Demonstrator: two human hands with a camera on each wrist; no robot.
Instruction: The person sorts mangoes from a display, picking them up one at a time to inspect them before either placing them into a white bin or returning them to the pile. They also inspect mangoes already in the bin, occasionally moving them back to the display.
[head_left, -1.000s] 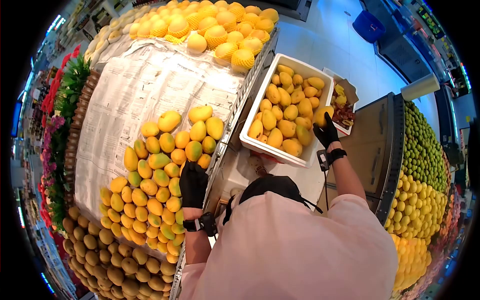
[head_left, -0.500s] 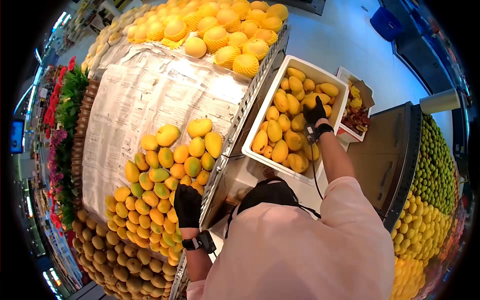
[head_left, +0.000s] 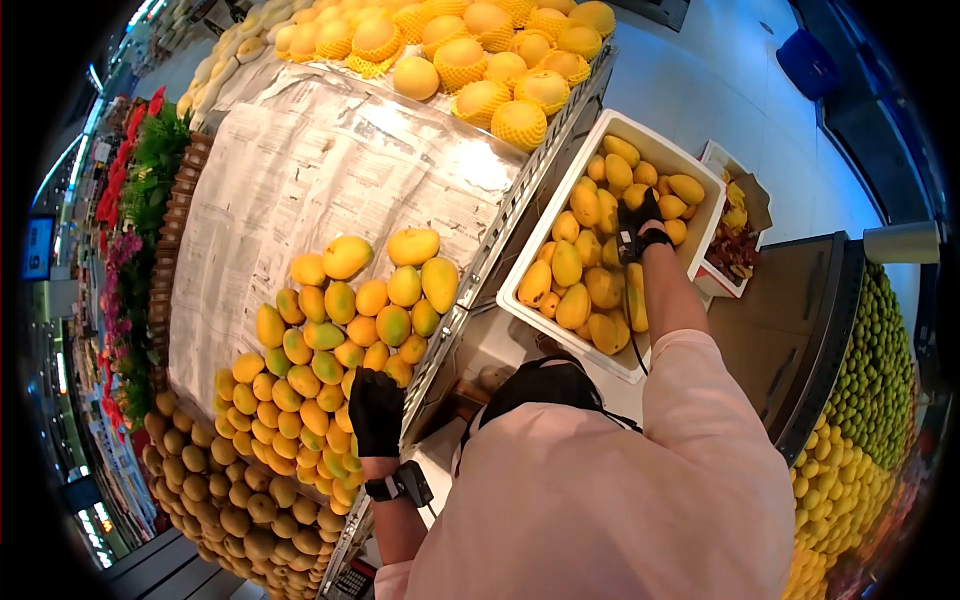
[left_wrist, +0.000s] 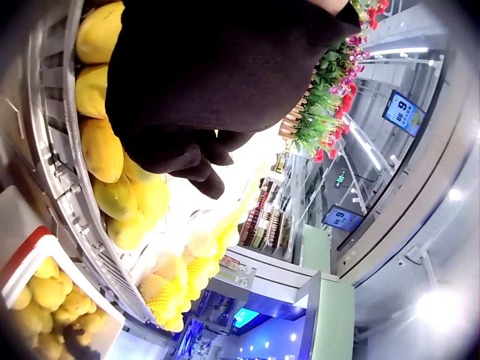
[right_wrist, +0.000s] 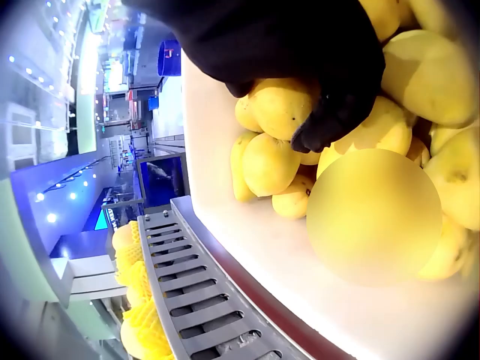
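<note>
Yellow mangoes fill a white foam box [head_left: 515,300] right of the stand. Inside it, my black-gloved right hand [head_left: 640,215] has its fingers around a mango [right_wrist: 279,106]; in the right wrist view, the thumb side and fingertips of the hand [right_wrist: 300,60] lie on opposite sides of that fruit. My gloved left hand [head_left: 376,412], fingers loosely curled, is over the right edge of the yellow-green mango pile [head_left: 300,375]. In the left wrist view, no fruit shows in the left hand [left_wrist: 217,82]; its palm is hidden.
Newspaper [head_left: 330,160] covers the stand behind the pile, with net-wrapped yellow fruit [head_left: 480,100] at its far end. Brown round fruit [head_left: 235,520] lies at the near left. A metal rail [head_left: 480,265] separates stand and box. A smaller box [head_left: 735,285] holds scraps.
My right hand has gone from the box's right rim, where it held a mango, into the box among the fruit. My left hand has shifted slightly nearer my body. The head view has turned.
</note>
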